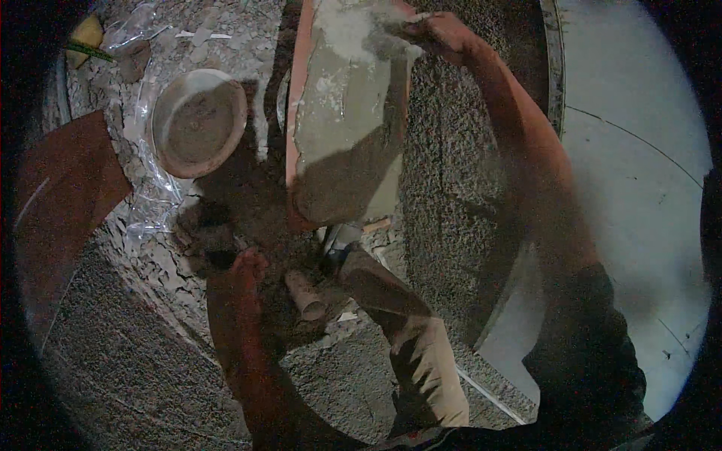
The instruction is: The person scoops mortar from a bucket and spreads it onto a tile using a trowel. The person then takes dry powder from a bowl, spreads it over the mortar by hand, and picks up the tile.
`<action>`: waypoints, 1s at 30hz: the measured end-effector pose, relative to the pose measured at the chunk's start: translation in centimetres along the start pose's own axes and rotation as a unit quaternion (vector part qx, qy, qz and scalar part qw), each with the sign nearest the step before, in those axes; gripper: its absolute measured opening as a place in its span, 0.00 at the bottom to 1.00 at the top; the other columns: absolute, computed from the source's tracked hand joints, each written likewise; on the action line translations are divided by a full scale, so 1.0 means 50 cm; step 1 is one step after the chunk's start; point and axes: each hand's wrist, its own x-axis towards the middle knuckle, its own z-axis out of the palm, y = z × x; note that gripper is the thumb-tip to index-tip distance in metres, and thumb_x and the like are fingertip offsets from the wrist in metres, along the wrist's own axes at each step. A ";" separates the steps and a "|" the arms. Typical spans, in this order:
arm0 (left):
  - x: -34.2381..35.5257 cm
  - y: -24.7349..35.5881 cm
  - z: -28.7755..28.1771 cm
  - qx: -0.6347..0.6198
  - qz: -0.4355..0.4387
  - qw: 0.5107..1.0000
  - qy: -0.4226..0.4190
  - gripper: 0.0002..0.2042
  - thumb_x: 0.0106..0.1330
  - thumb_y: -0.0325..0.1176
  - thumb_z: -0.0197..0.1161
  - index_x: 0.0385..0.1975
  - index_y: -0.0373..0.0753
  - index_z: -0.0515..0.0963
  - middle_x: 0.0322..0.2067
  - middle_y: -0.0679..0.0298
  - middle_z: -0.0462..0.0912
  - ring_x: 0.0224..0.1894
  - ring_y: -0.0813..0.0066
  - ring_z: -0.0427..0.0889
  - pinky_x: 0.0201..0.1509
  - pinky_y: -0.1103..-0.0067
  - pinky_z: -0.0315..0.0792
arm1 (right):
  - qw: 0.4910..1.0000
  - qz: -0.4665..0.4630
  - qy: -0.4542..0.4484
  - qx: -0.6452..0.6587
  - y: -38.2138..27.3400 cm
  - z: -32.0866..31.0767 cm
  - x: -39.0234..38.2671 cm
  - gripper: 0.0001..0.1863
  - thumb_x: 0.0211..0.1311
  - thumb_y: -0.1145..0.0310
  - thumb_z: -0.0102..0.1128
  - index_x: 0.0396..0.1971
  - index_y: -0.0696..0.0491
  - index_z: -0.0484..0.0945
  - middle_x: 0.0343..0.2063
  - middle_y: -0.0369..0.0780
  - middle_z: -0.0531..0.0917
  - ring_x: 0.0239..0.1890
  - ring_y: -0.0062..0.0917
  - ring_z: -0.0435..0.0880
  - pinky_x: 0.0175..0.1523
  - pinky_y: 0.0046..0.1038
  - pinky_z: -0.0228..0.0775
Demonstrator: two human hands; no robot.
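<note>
My right hand (444, 36) is at the far end of a long slab (346, 128) with reddish edges. Wet grey mortar coats its face, and pale powder or dust blurs the area around the fingers. Those fingers are closed, but I cannot make out what is in them. Low and left of the slab, my left hand (250, 264) is curled beside a dark object (220, 259), in deep shadow. Whatever it grips is too dark to name. A small brownish cylinder (304, 297) lies tilted to the right of this hand.
A round dusty basin (199, 124) stands on rubble at the left. Clear plastic wrap (154, 218) lies beside it. Rough grey mortar (451, 188) runs along the slab's right, with a smooth pale surface (632, 188) beyond. My trousered leg (414, 338) is below.
</note>
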 end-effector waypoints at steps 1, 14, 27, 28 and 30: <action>0.008 -0.013 0.024 -0.008 -0.001 1.000 -0.009 0.23 0.74 0.48 0.66 0.58 0.36 0.78 0.40 0.61 0.87 0.38 0.71 0.87 0.38 0.77 0.80 | 0.999 0.019 -0.002 0.047 0.025 -0.066 0.007 0.21 0.83 0.60 0.39 0.57 0.56 0.79 0.52 0.42 0.85 0.53 0.32 0.86 0.57 0.38 0.82; -0.059 0.045 0.121 0.002 0.052 0.998 -0.029 0.23 0.75 0.50 0.64 0.57 0.37 0.79 0.43 0.61 0.85 0.46 0.70 0.85 0.50 0.71 0.80 | 0.952 -0.062 -0.250 -0.165 -0.024 0.024 -0.268 0.22 0.82 0.58 0.45 0.65 0.55 0.74 0.55 0.41 0.84 0.55 0.33 0.84 0.64 0.39 0.78; 0.045 -0.042 -0.010 -0.030 -0.024 0.999 0.000 0.24 0.76 0.48 0.63 0.61 0.36 0.77 0.47 0.58 0.85 0.49 0.67 0.85 0.55 0.67 0.77 | 0.972 0.111 -0.193 0.078 -0.030 0.349 -0.654 0.34 0.70 0.45 0.64 0.62 0.58 0.78 0.54 0.44 0.83 0.53 0.26 0.82 0.61 0.31 0.73; 0.052 -0.046 -0.012 -0.067 -0.024 0.997 -0.012 0.24 0.75 0.48 0.63 0.61 0.36 0.77 0.48 0.58 0.85 0.49 0.66 0.85 0.54 0.67 0.78 | 0.972 0.142 -0.175 0.070 -0.038 0.355 -0.650 0.33 0.69 0.45 0.64 0.62 0.57 0.78 0.54 0.44 0.83 0.53 0.27 0.82 0.61 0.32 0.73; 0.062 -0.052 -0.014 -0.103 -0.025 0.994 -0.025 0.24 0.75 0.48 0.63 0.61 0.36 0.76 0.49 0.57 0.85 0.50 0.66 0.86 0.54 0.67 0.78 | 0.964 0.174 -0.179 0.090 -0.068 0.369 -0.648 0.32 0.69 0.47 0.66 0.62 0.55 0.78 0.55 0.44 0.83 0.54 0.28 0.82 0.62 0.33 0.73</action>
